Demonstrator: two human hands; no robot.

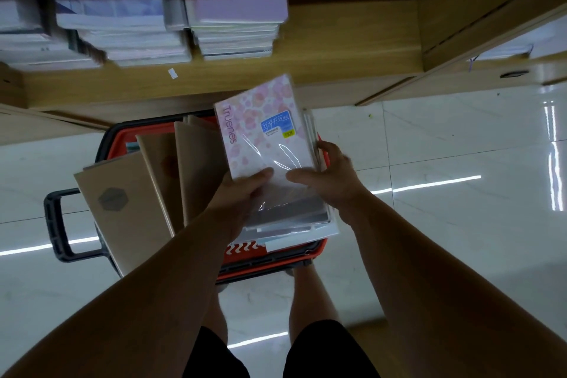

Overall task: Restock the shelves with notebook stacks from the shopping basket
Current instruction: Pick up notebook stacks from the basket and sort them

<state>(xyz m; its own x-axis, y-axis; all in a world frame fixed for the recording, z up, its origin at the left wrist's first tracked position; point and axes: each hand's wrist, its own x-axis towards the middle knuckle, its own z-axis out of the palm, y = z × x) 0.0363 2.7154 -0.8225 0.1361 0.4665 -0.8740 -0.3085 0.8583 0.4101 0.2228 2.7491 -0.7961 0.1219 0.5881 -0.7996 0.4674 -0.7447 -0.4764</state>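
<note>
Head view: notebook stack (267,132) lifted above the basket (270,265), just short of the shelf (337,40); gripped at its near end by the left hand (242,193), thumb on the cover, and by the right hand (325,175), fingers curled round the right edge; likely midway through the job, with shelved stacks (233,9) in place and brown notebooks (129,193) left in the basket; cover up, long axis pointing toward the shelf, far end leaning slightly left.
</note>
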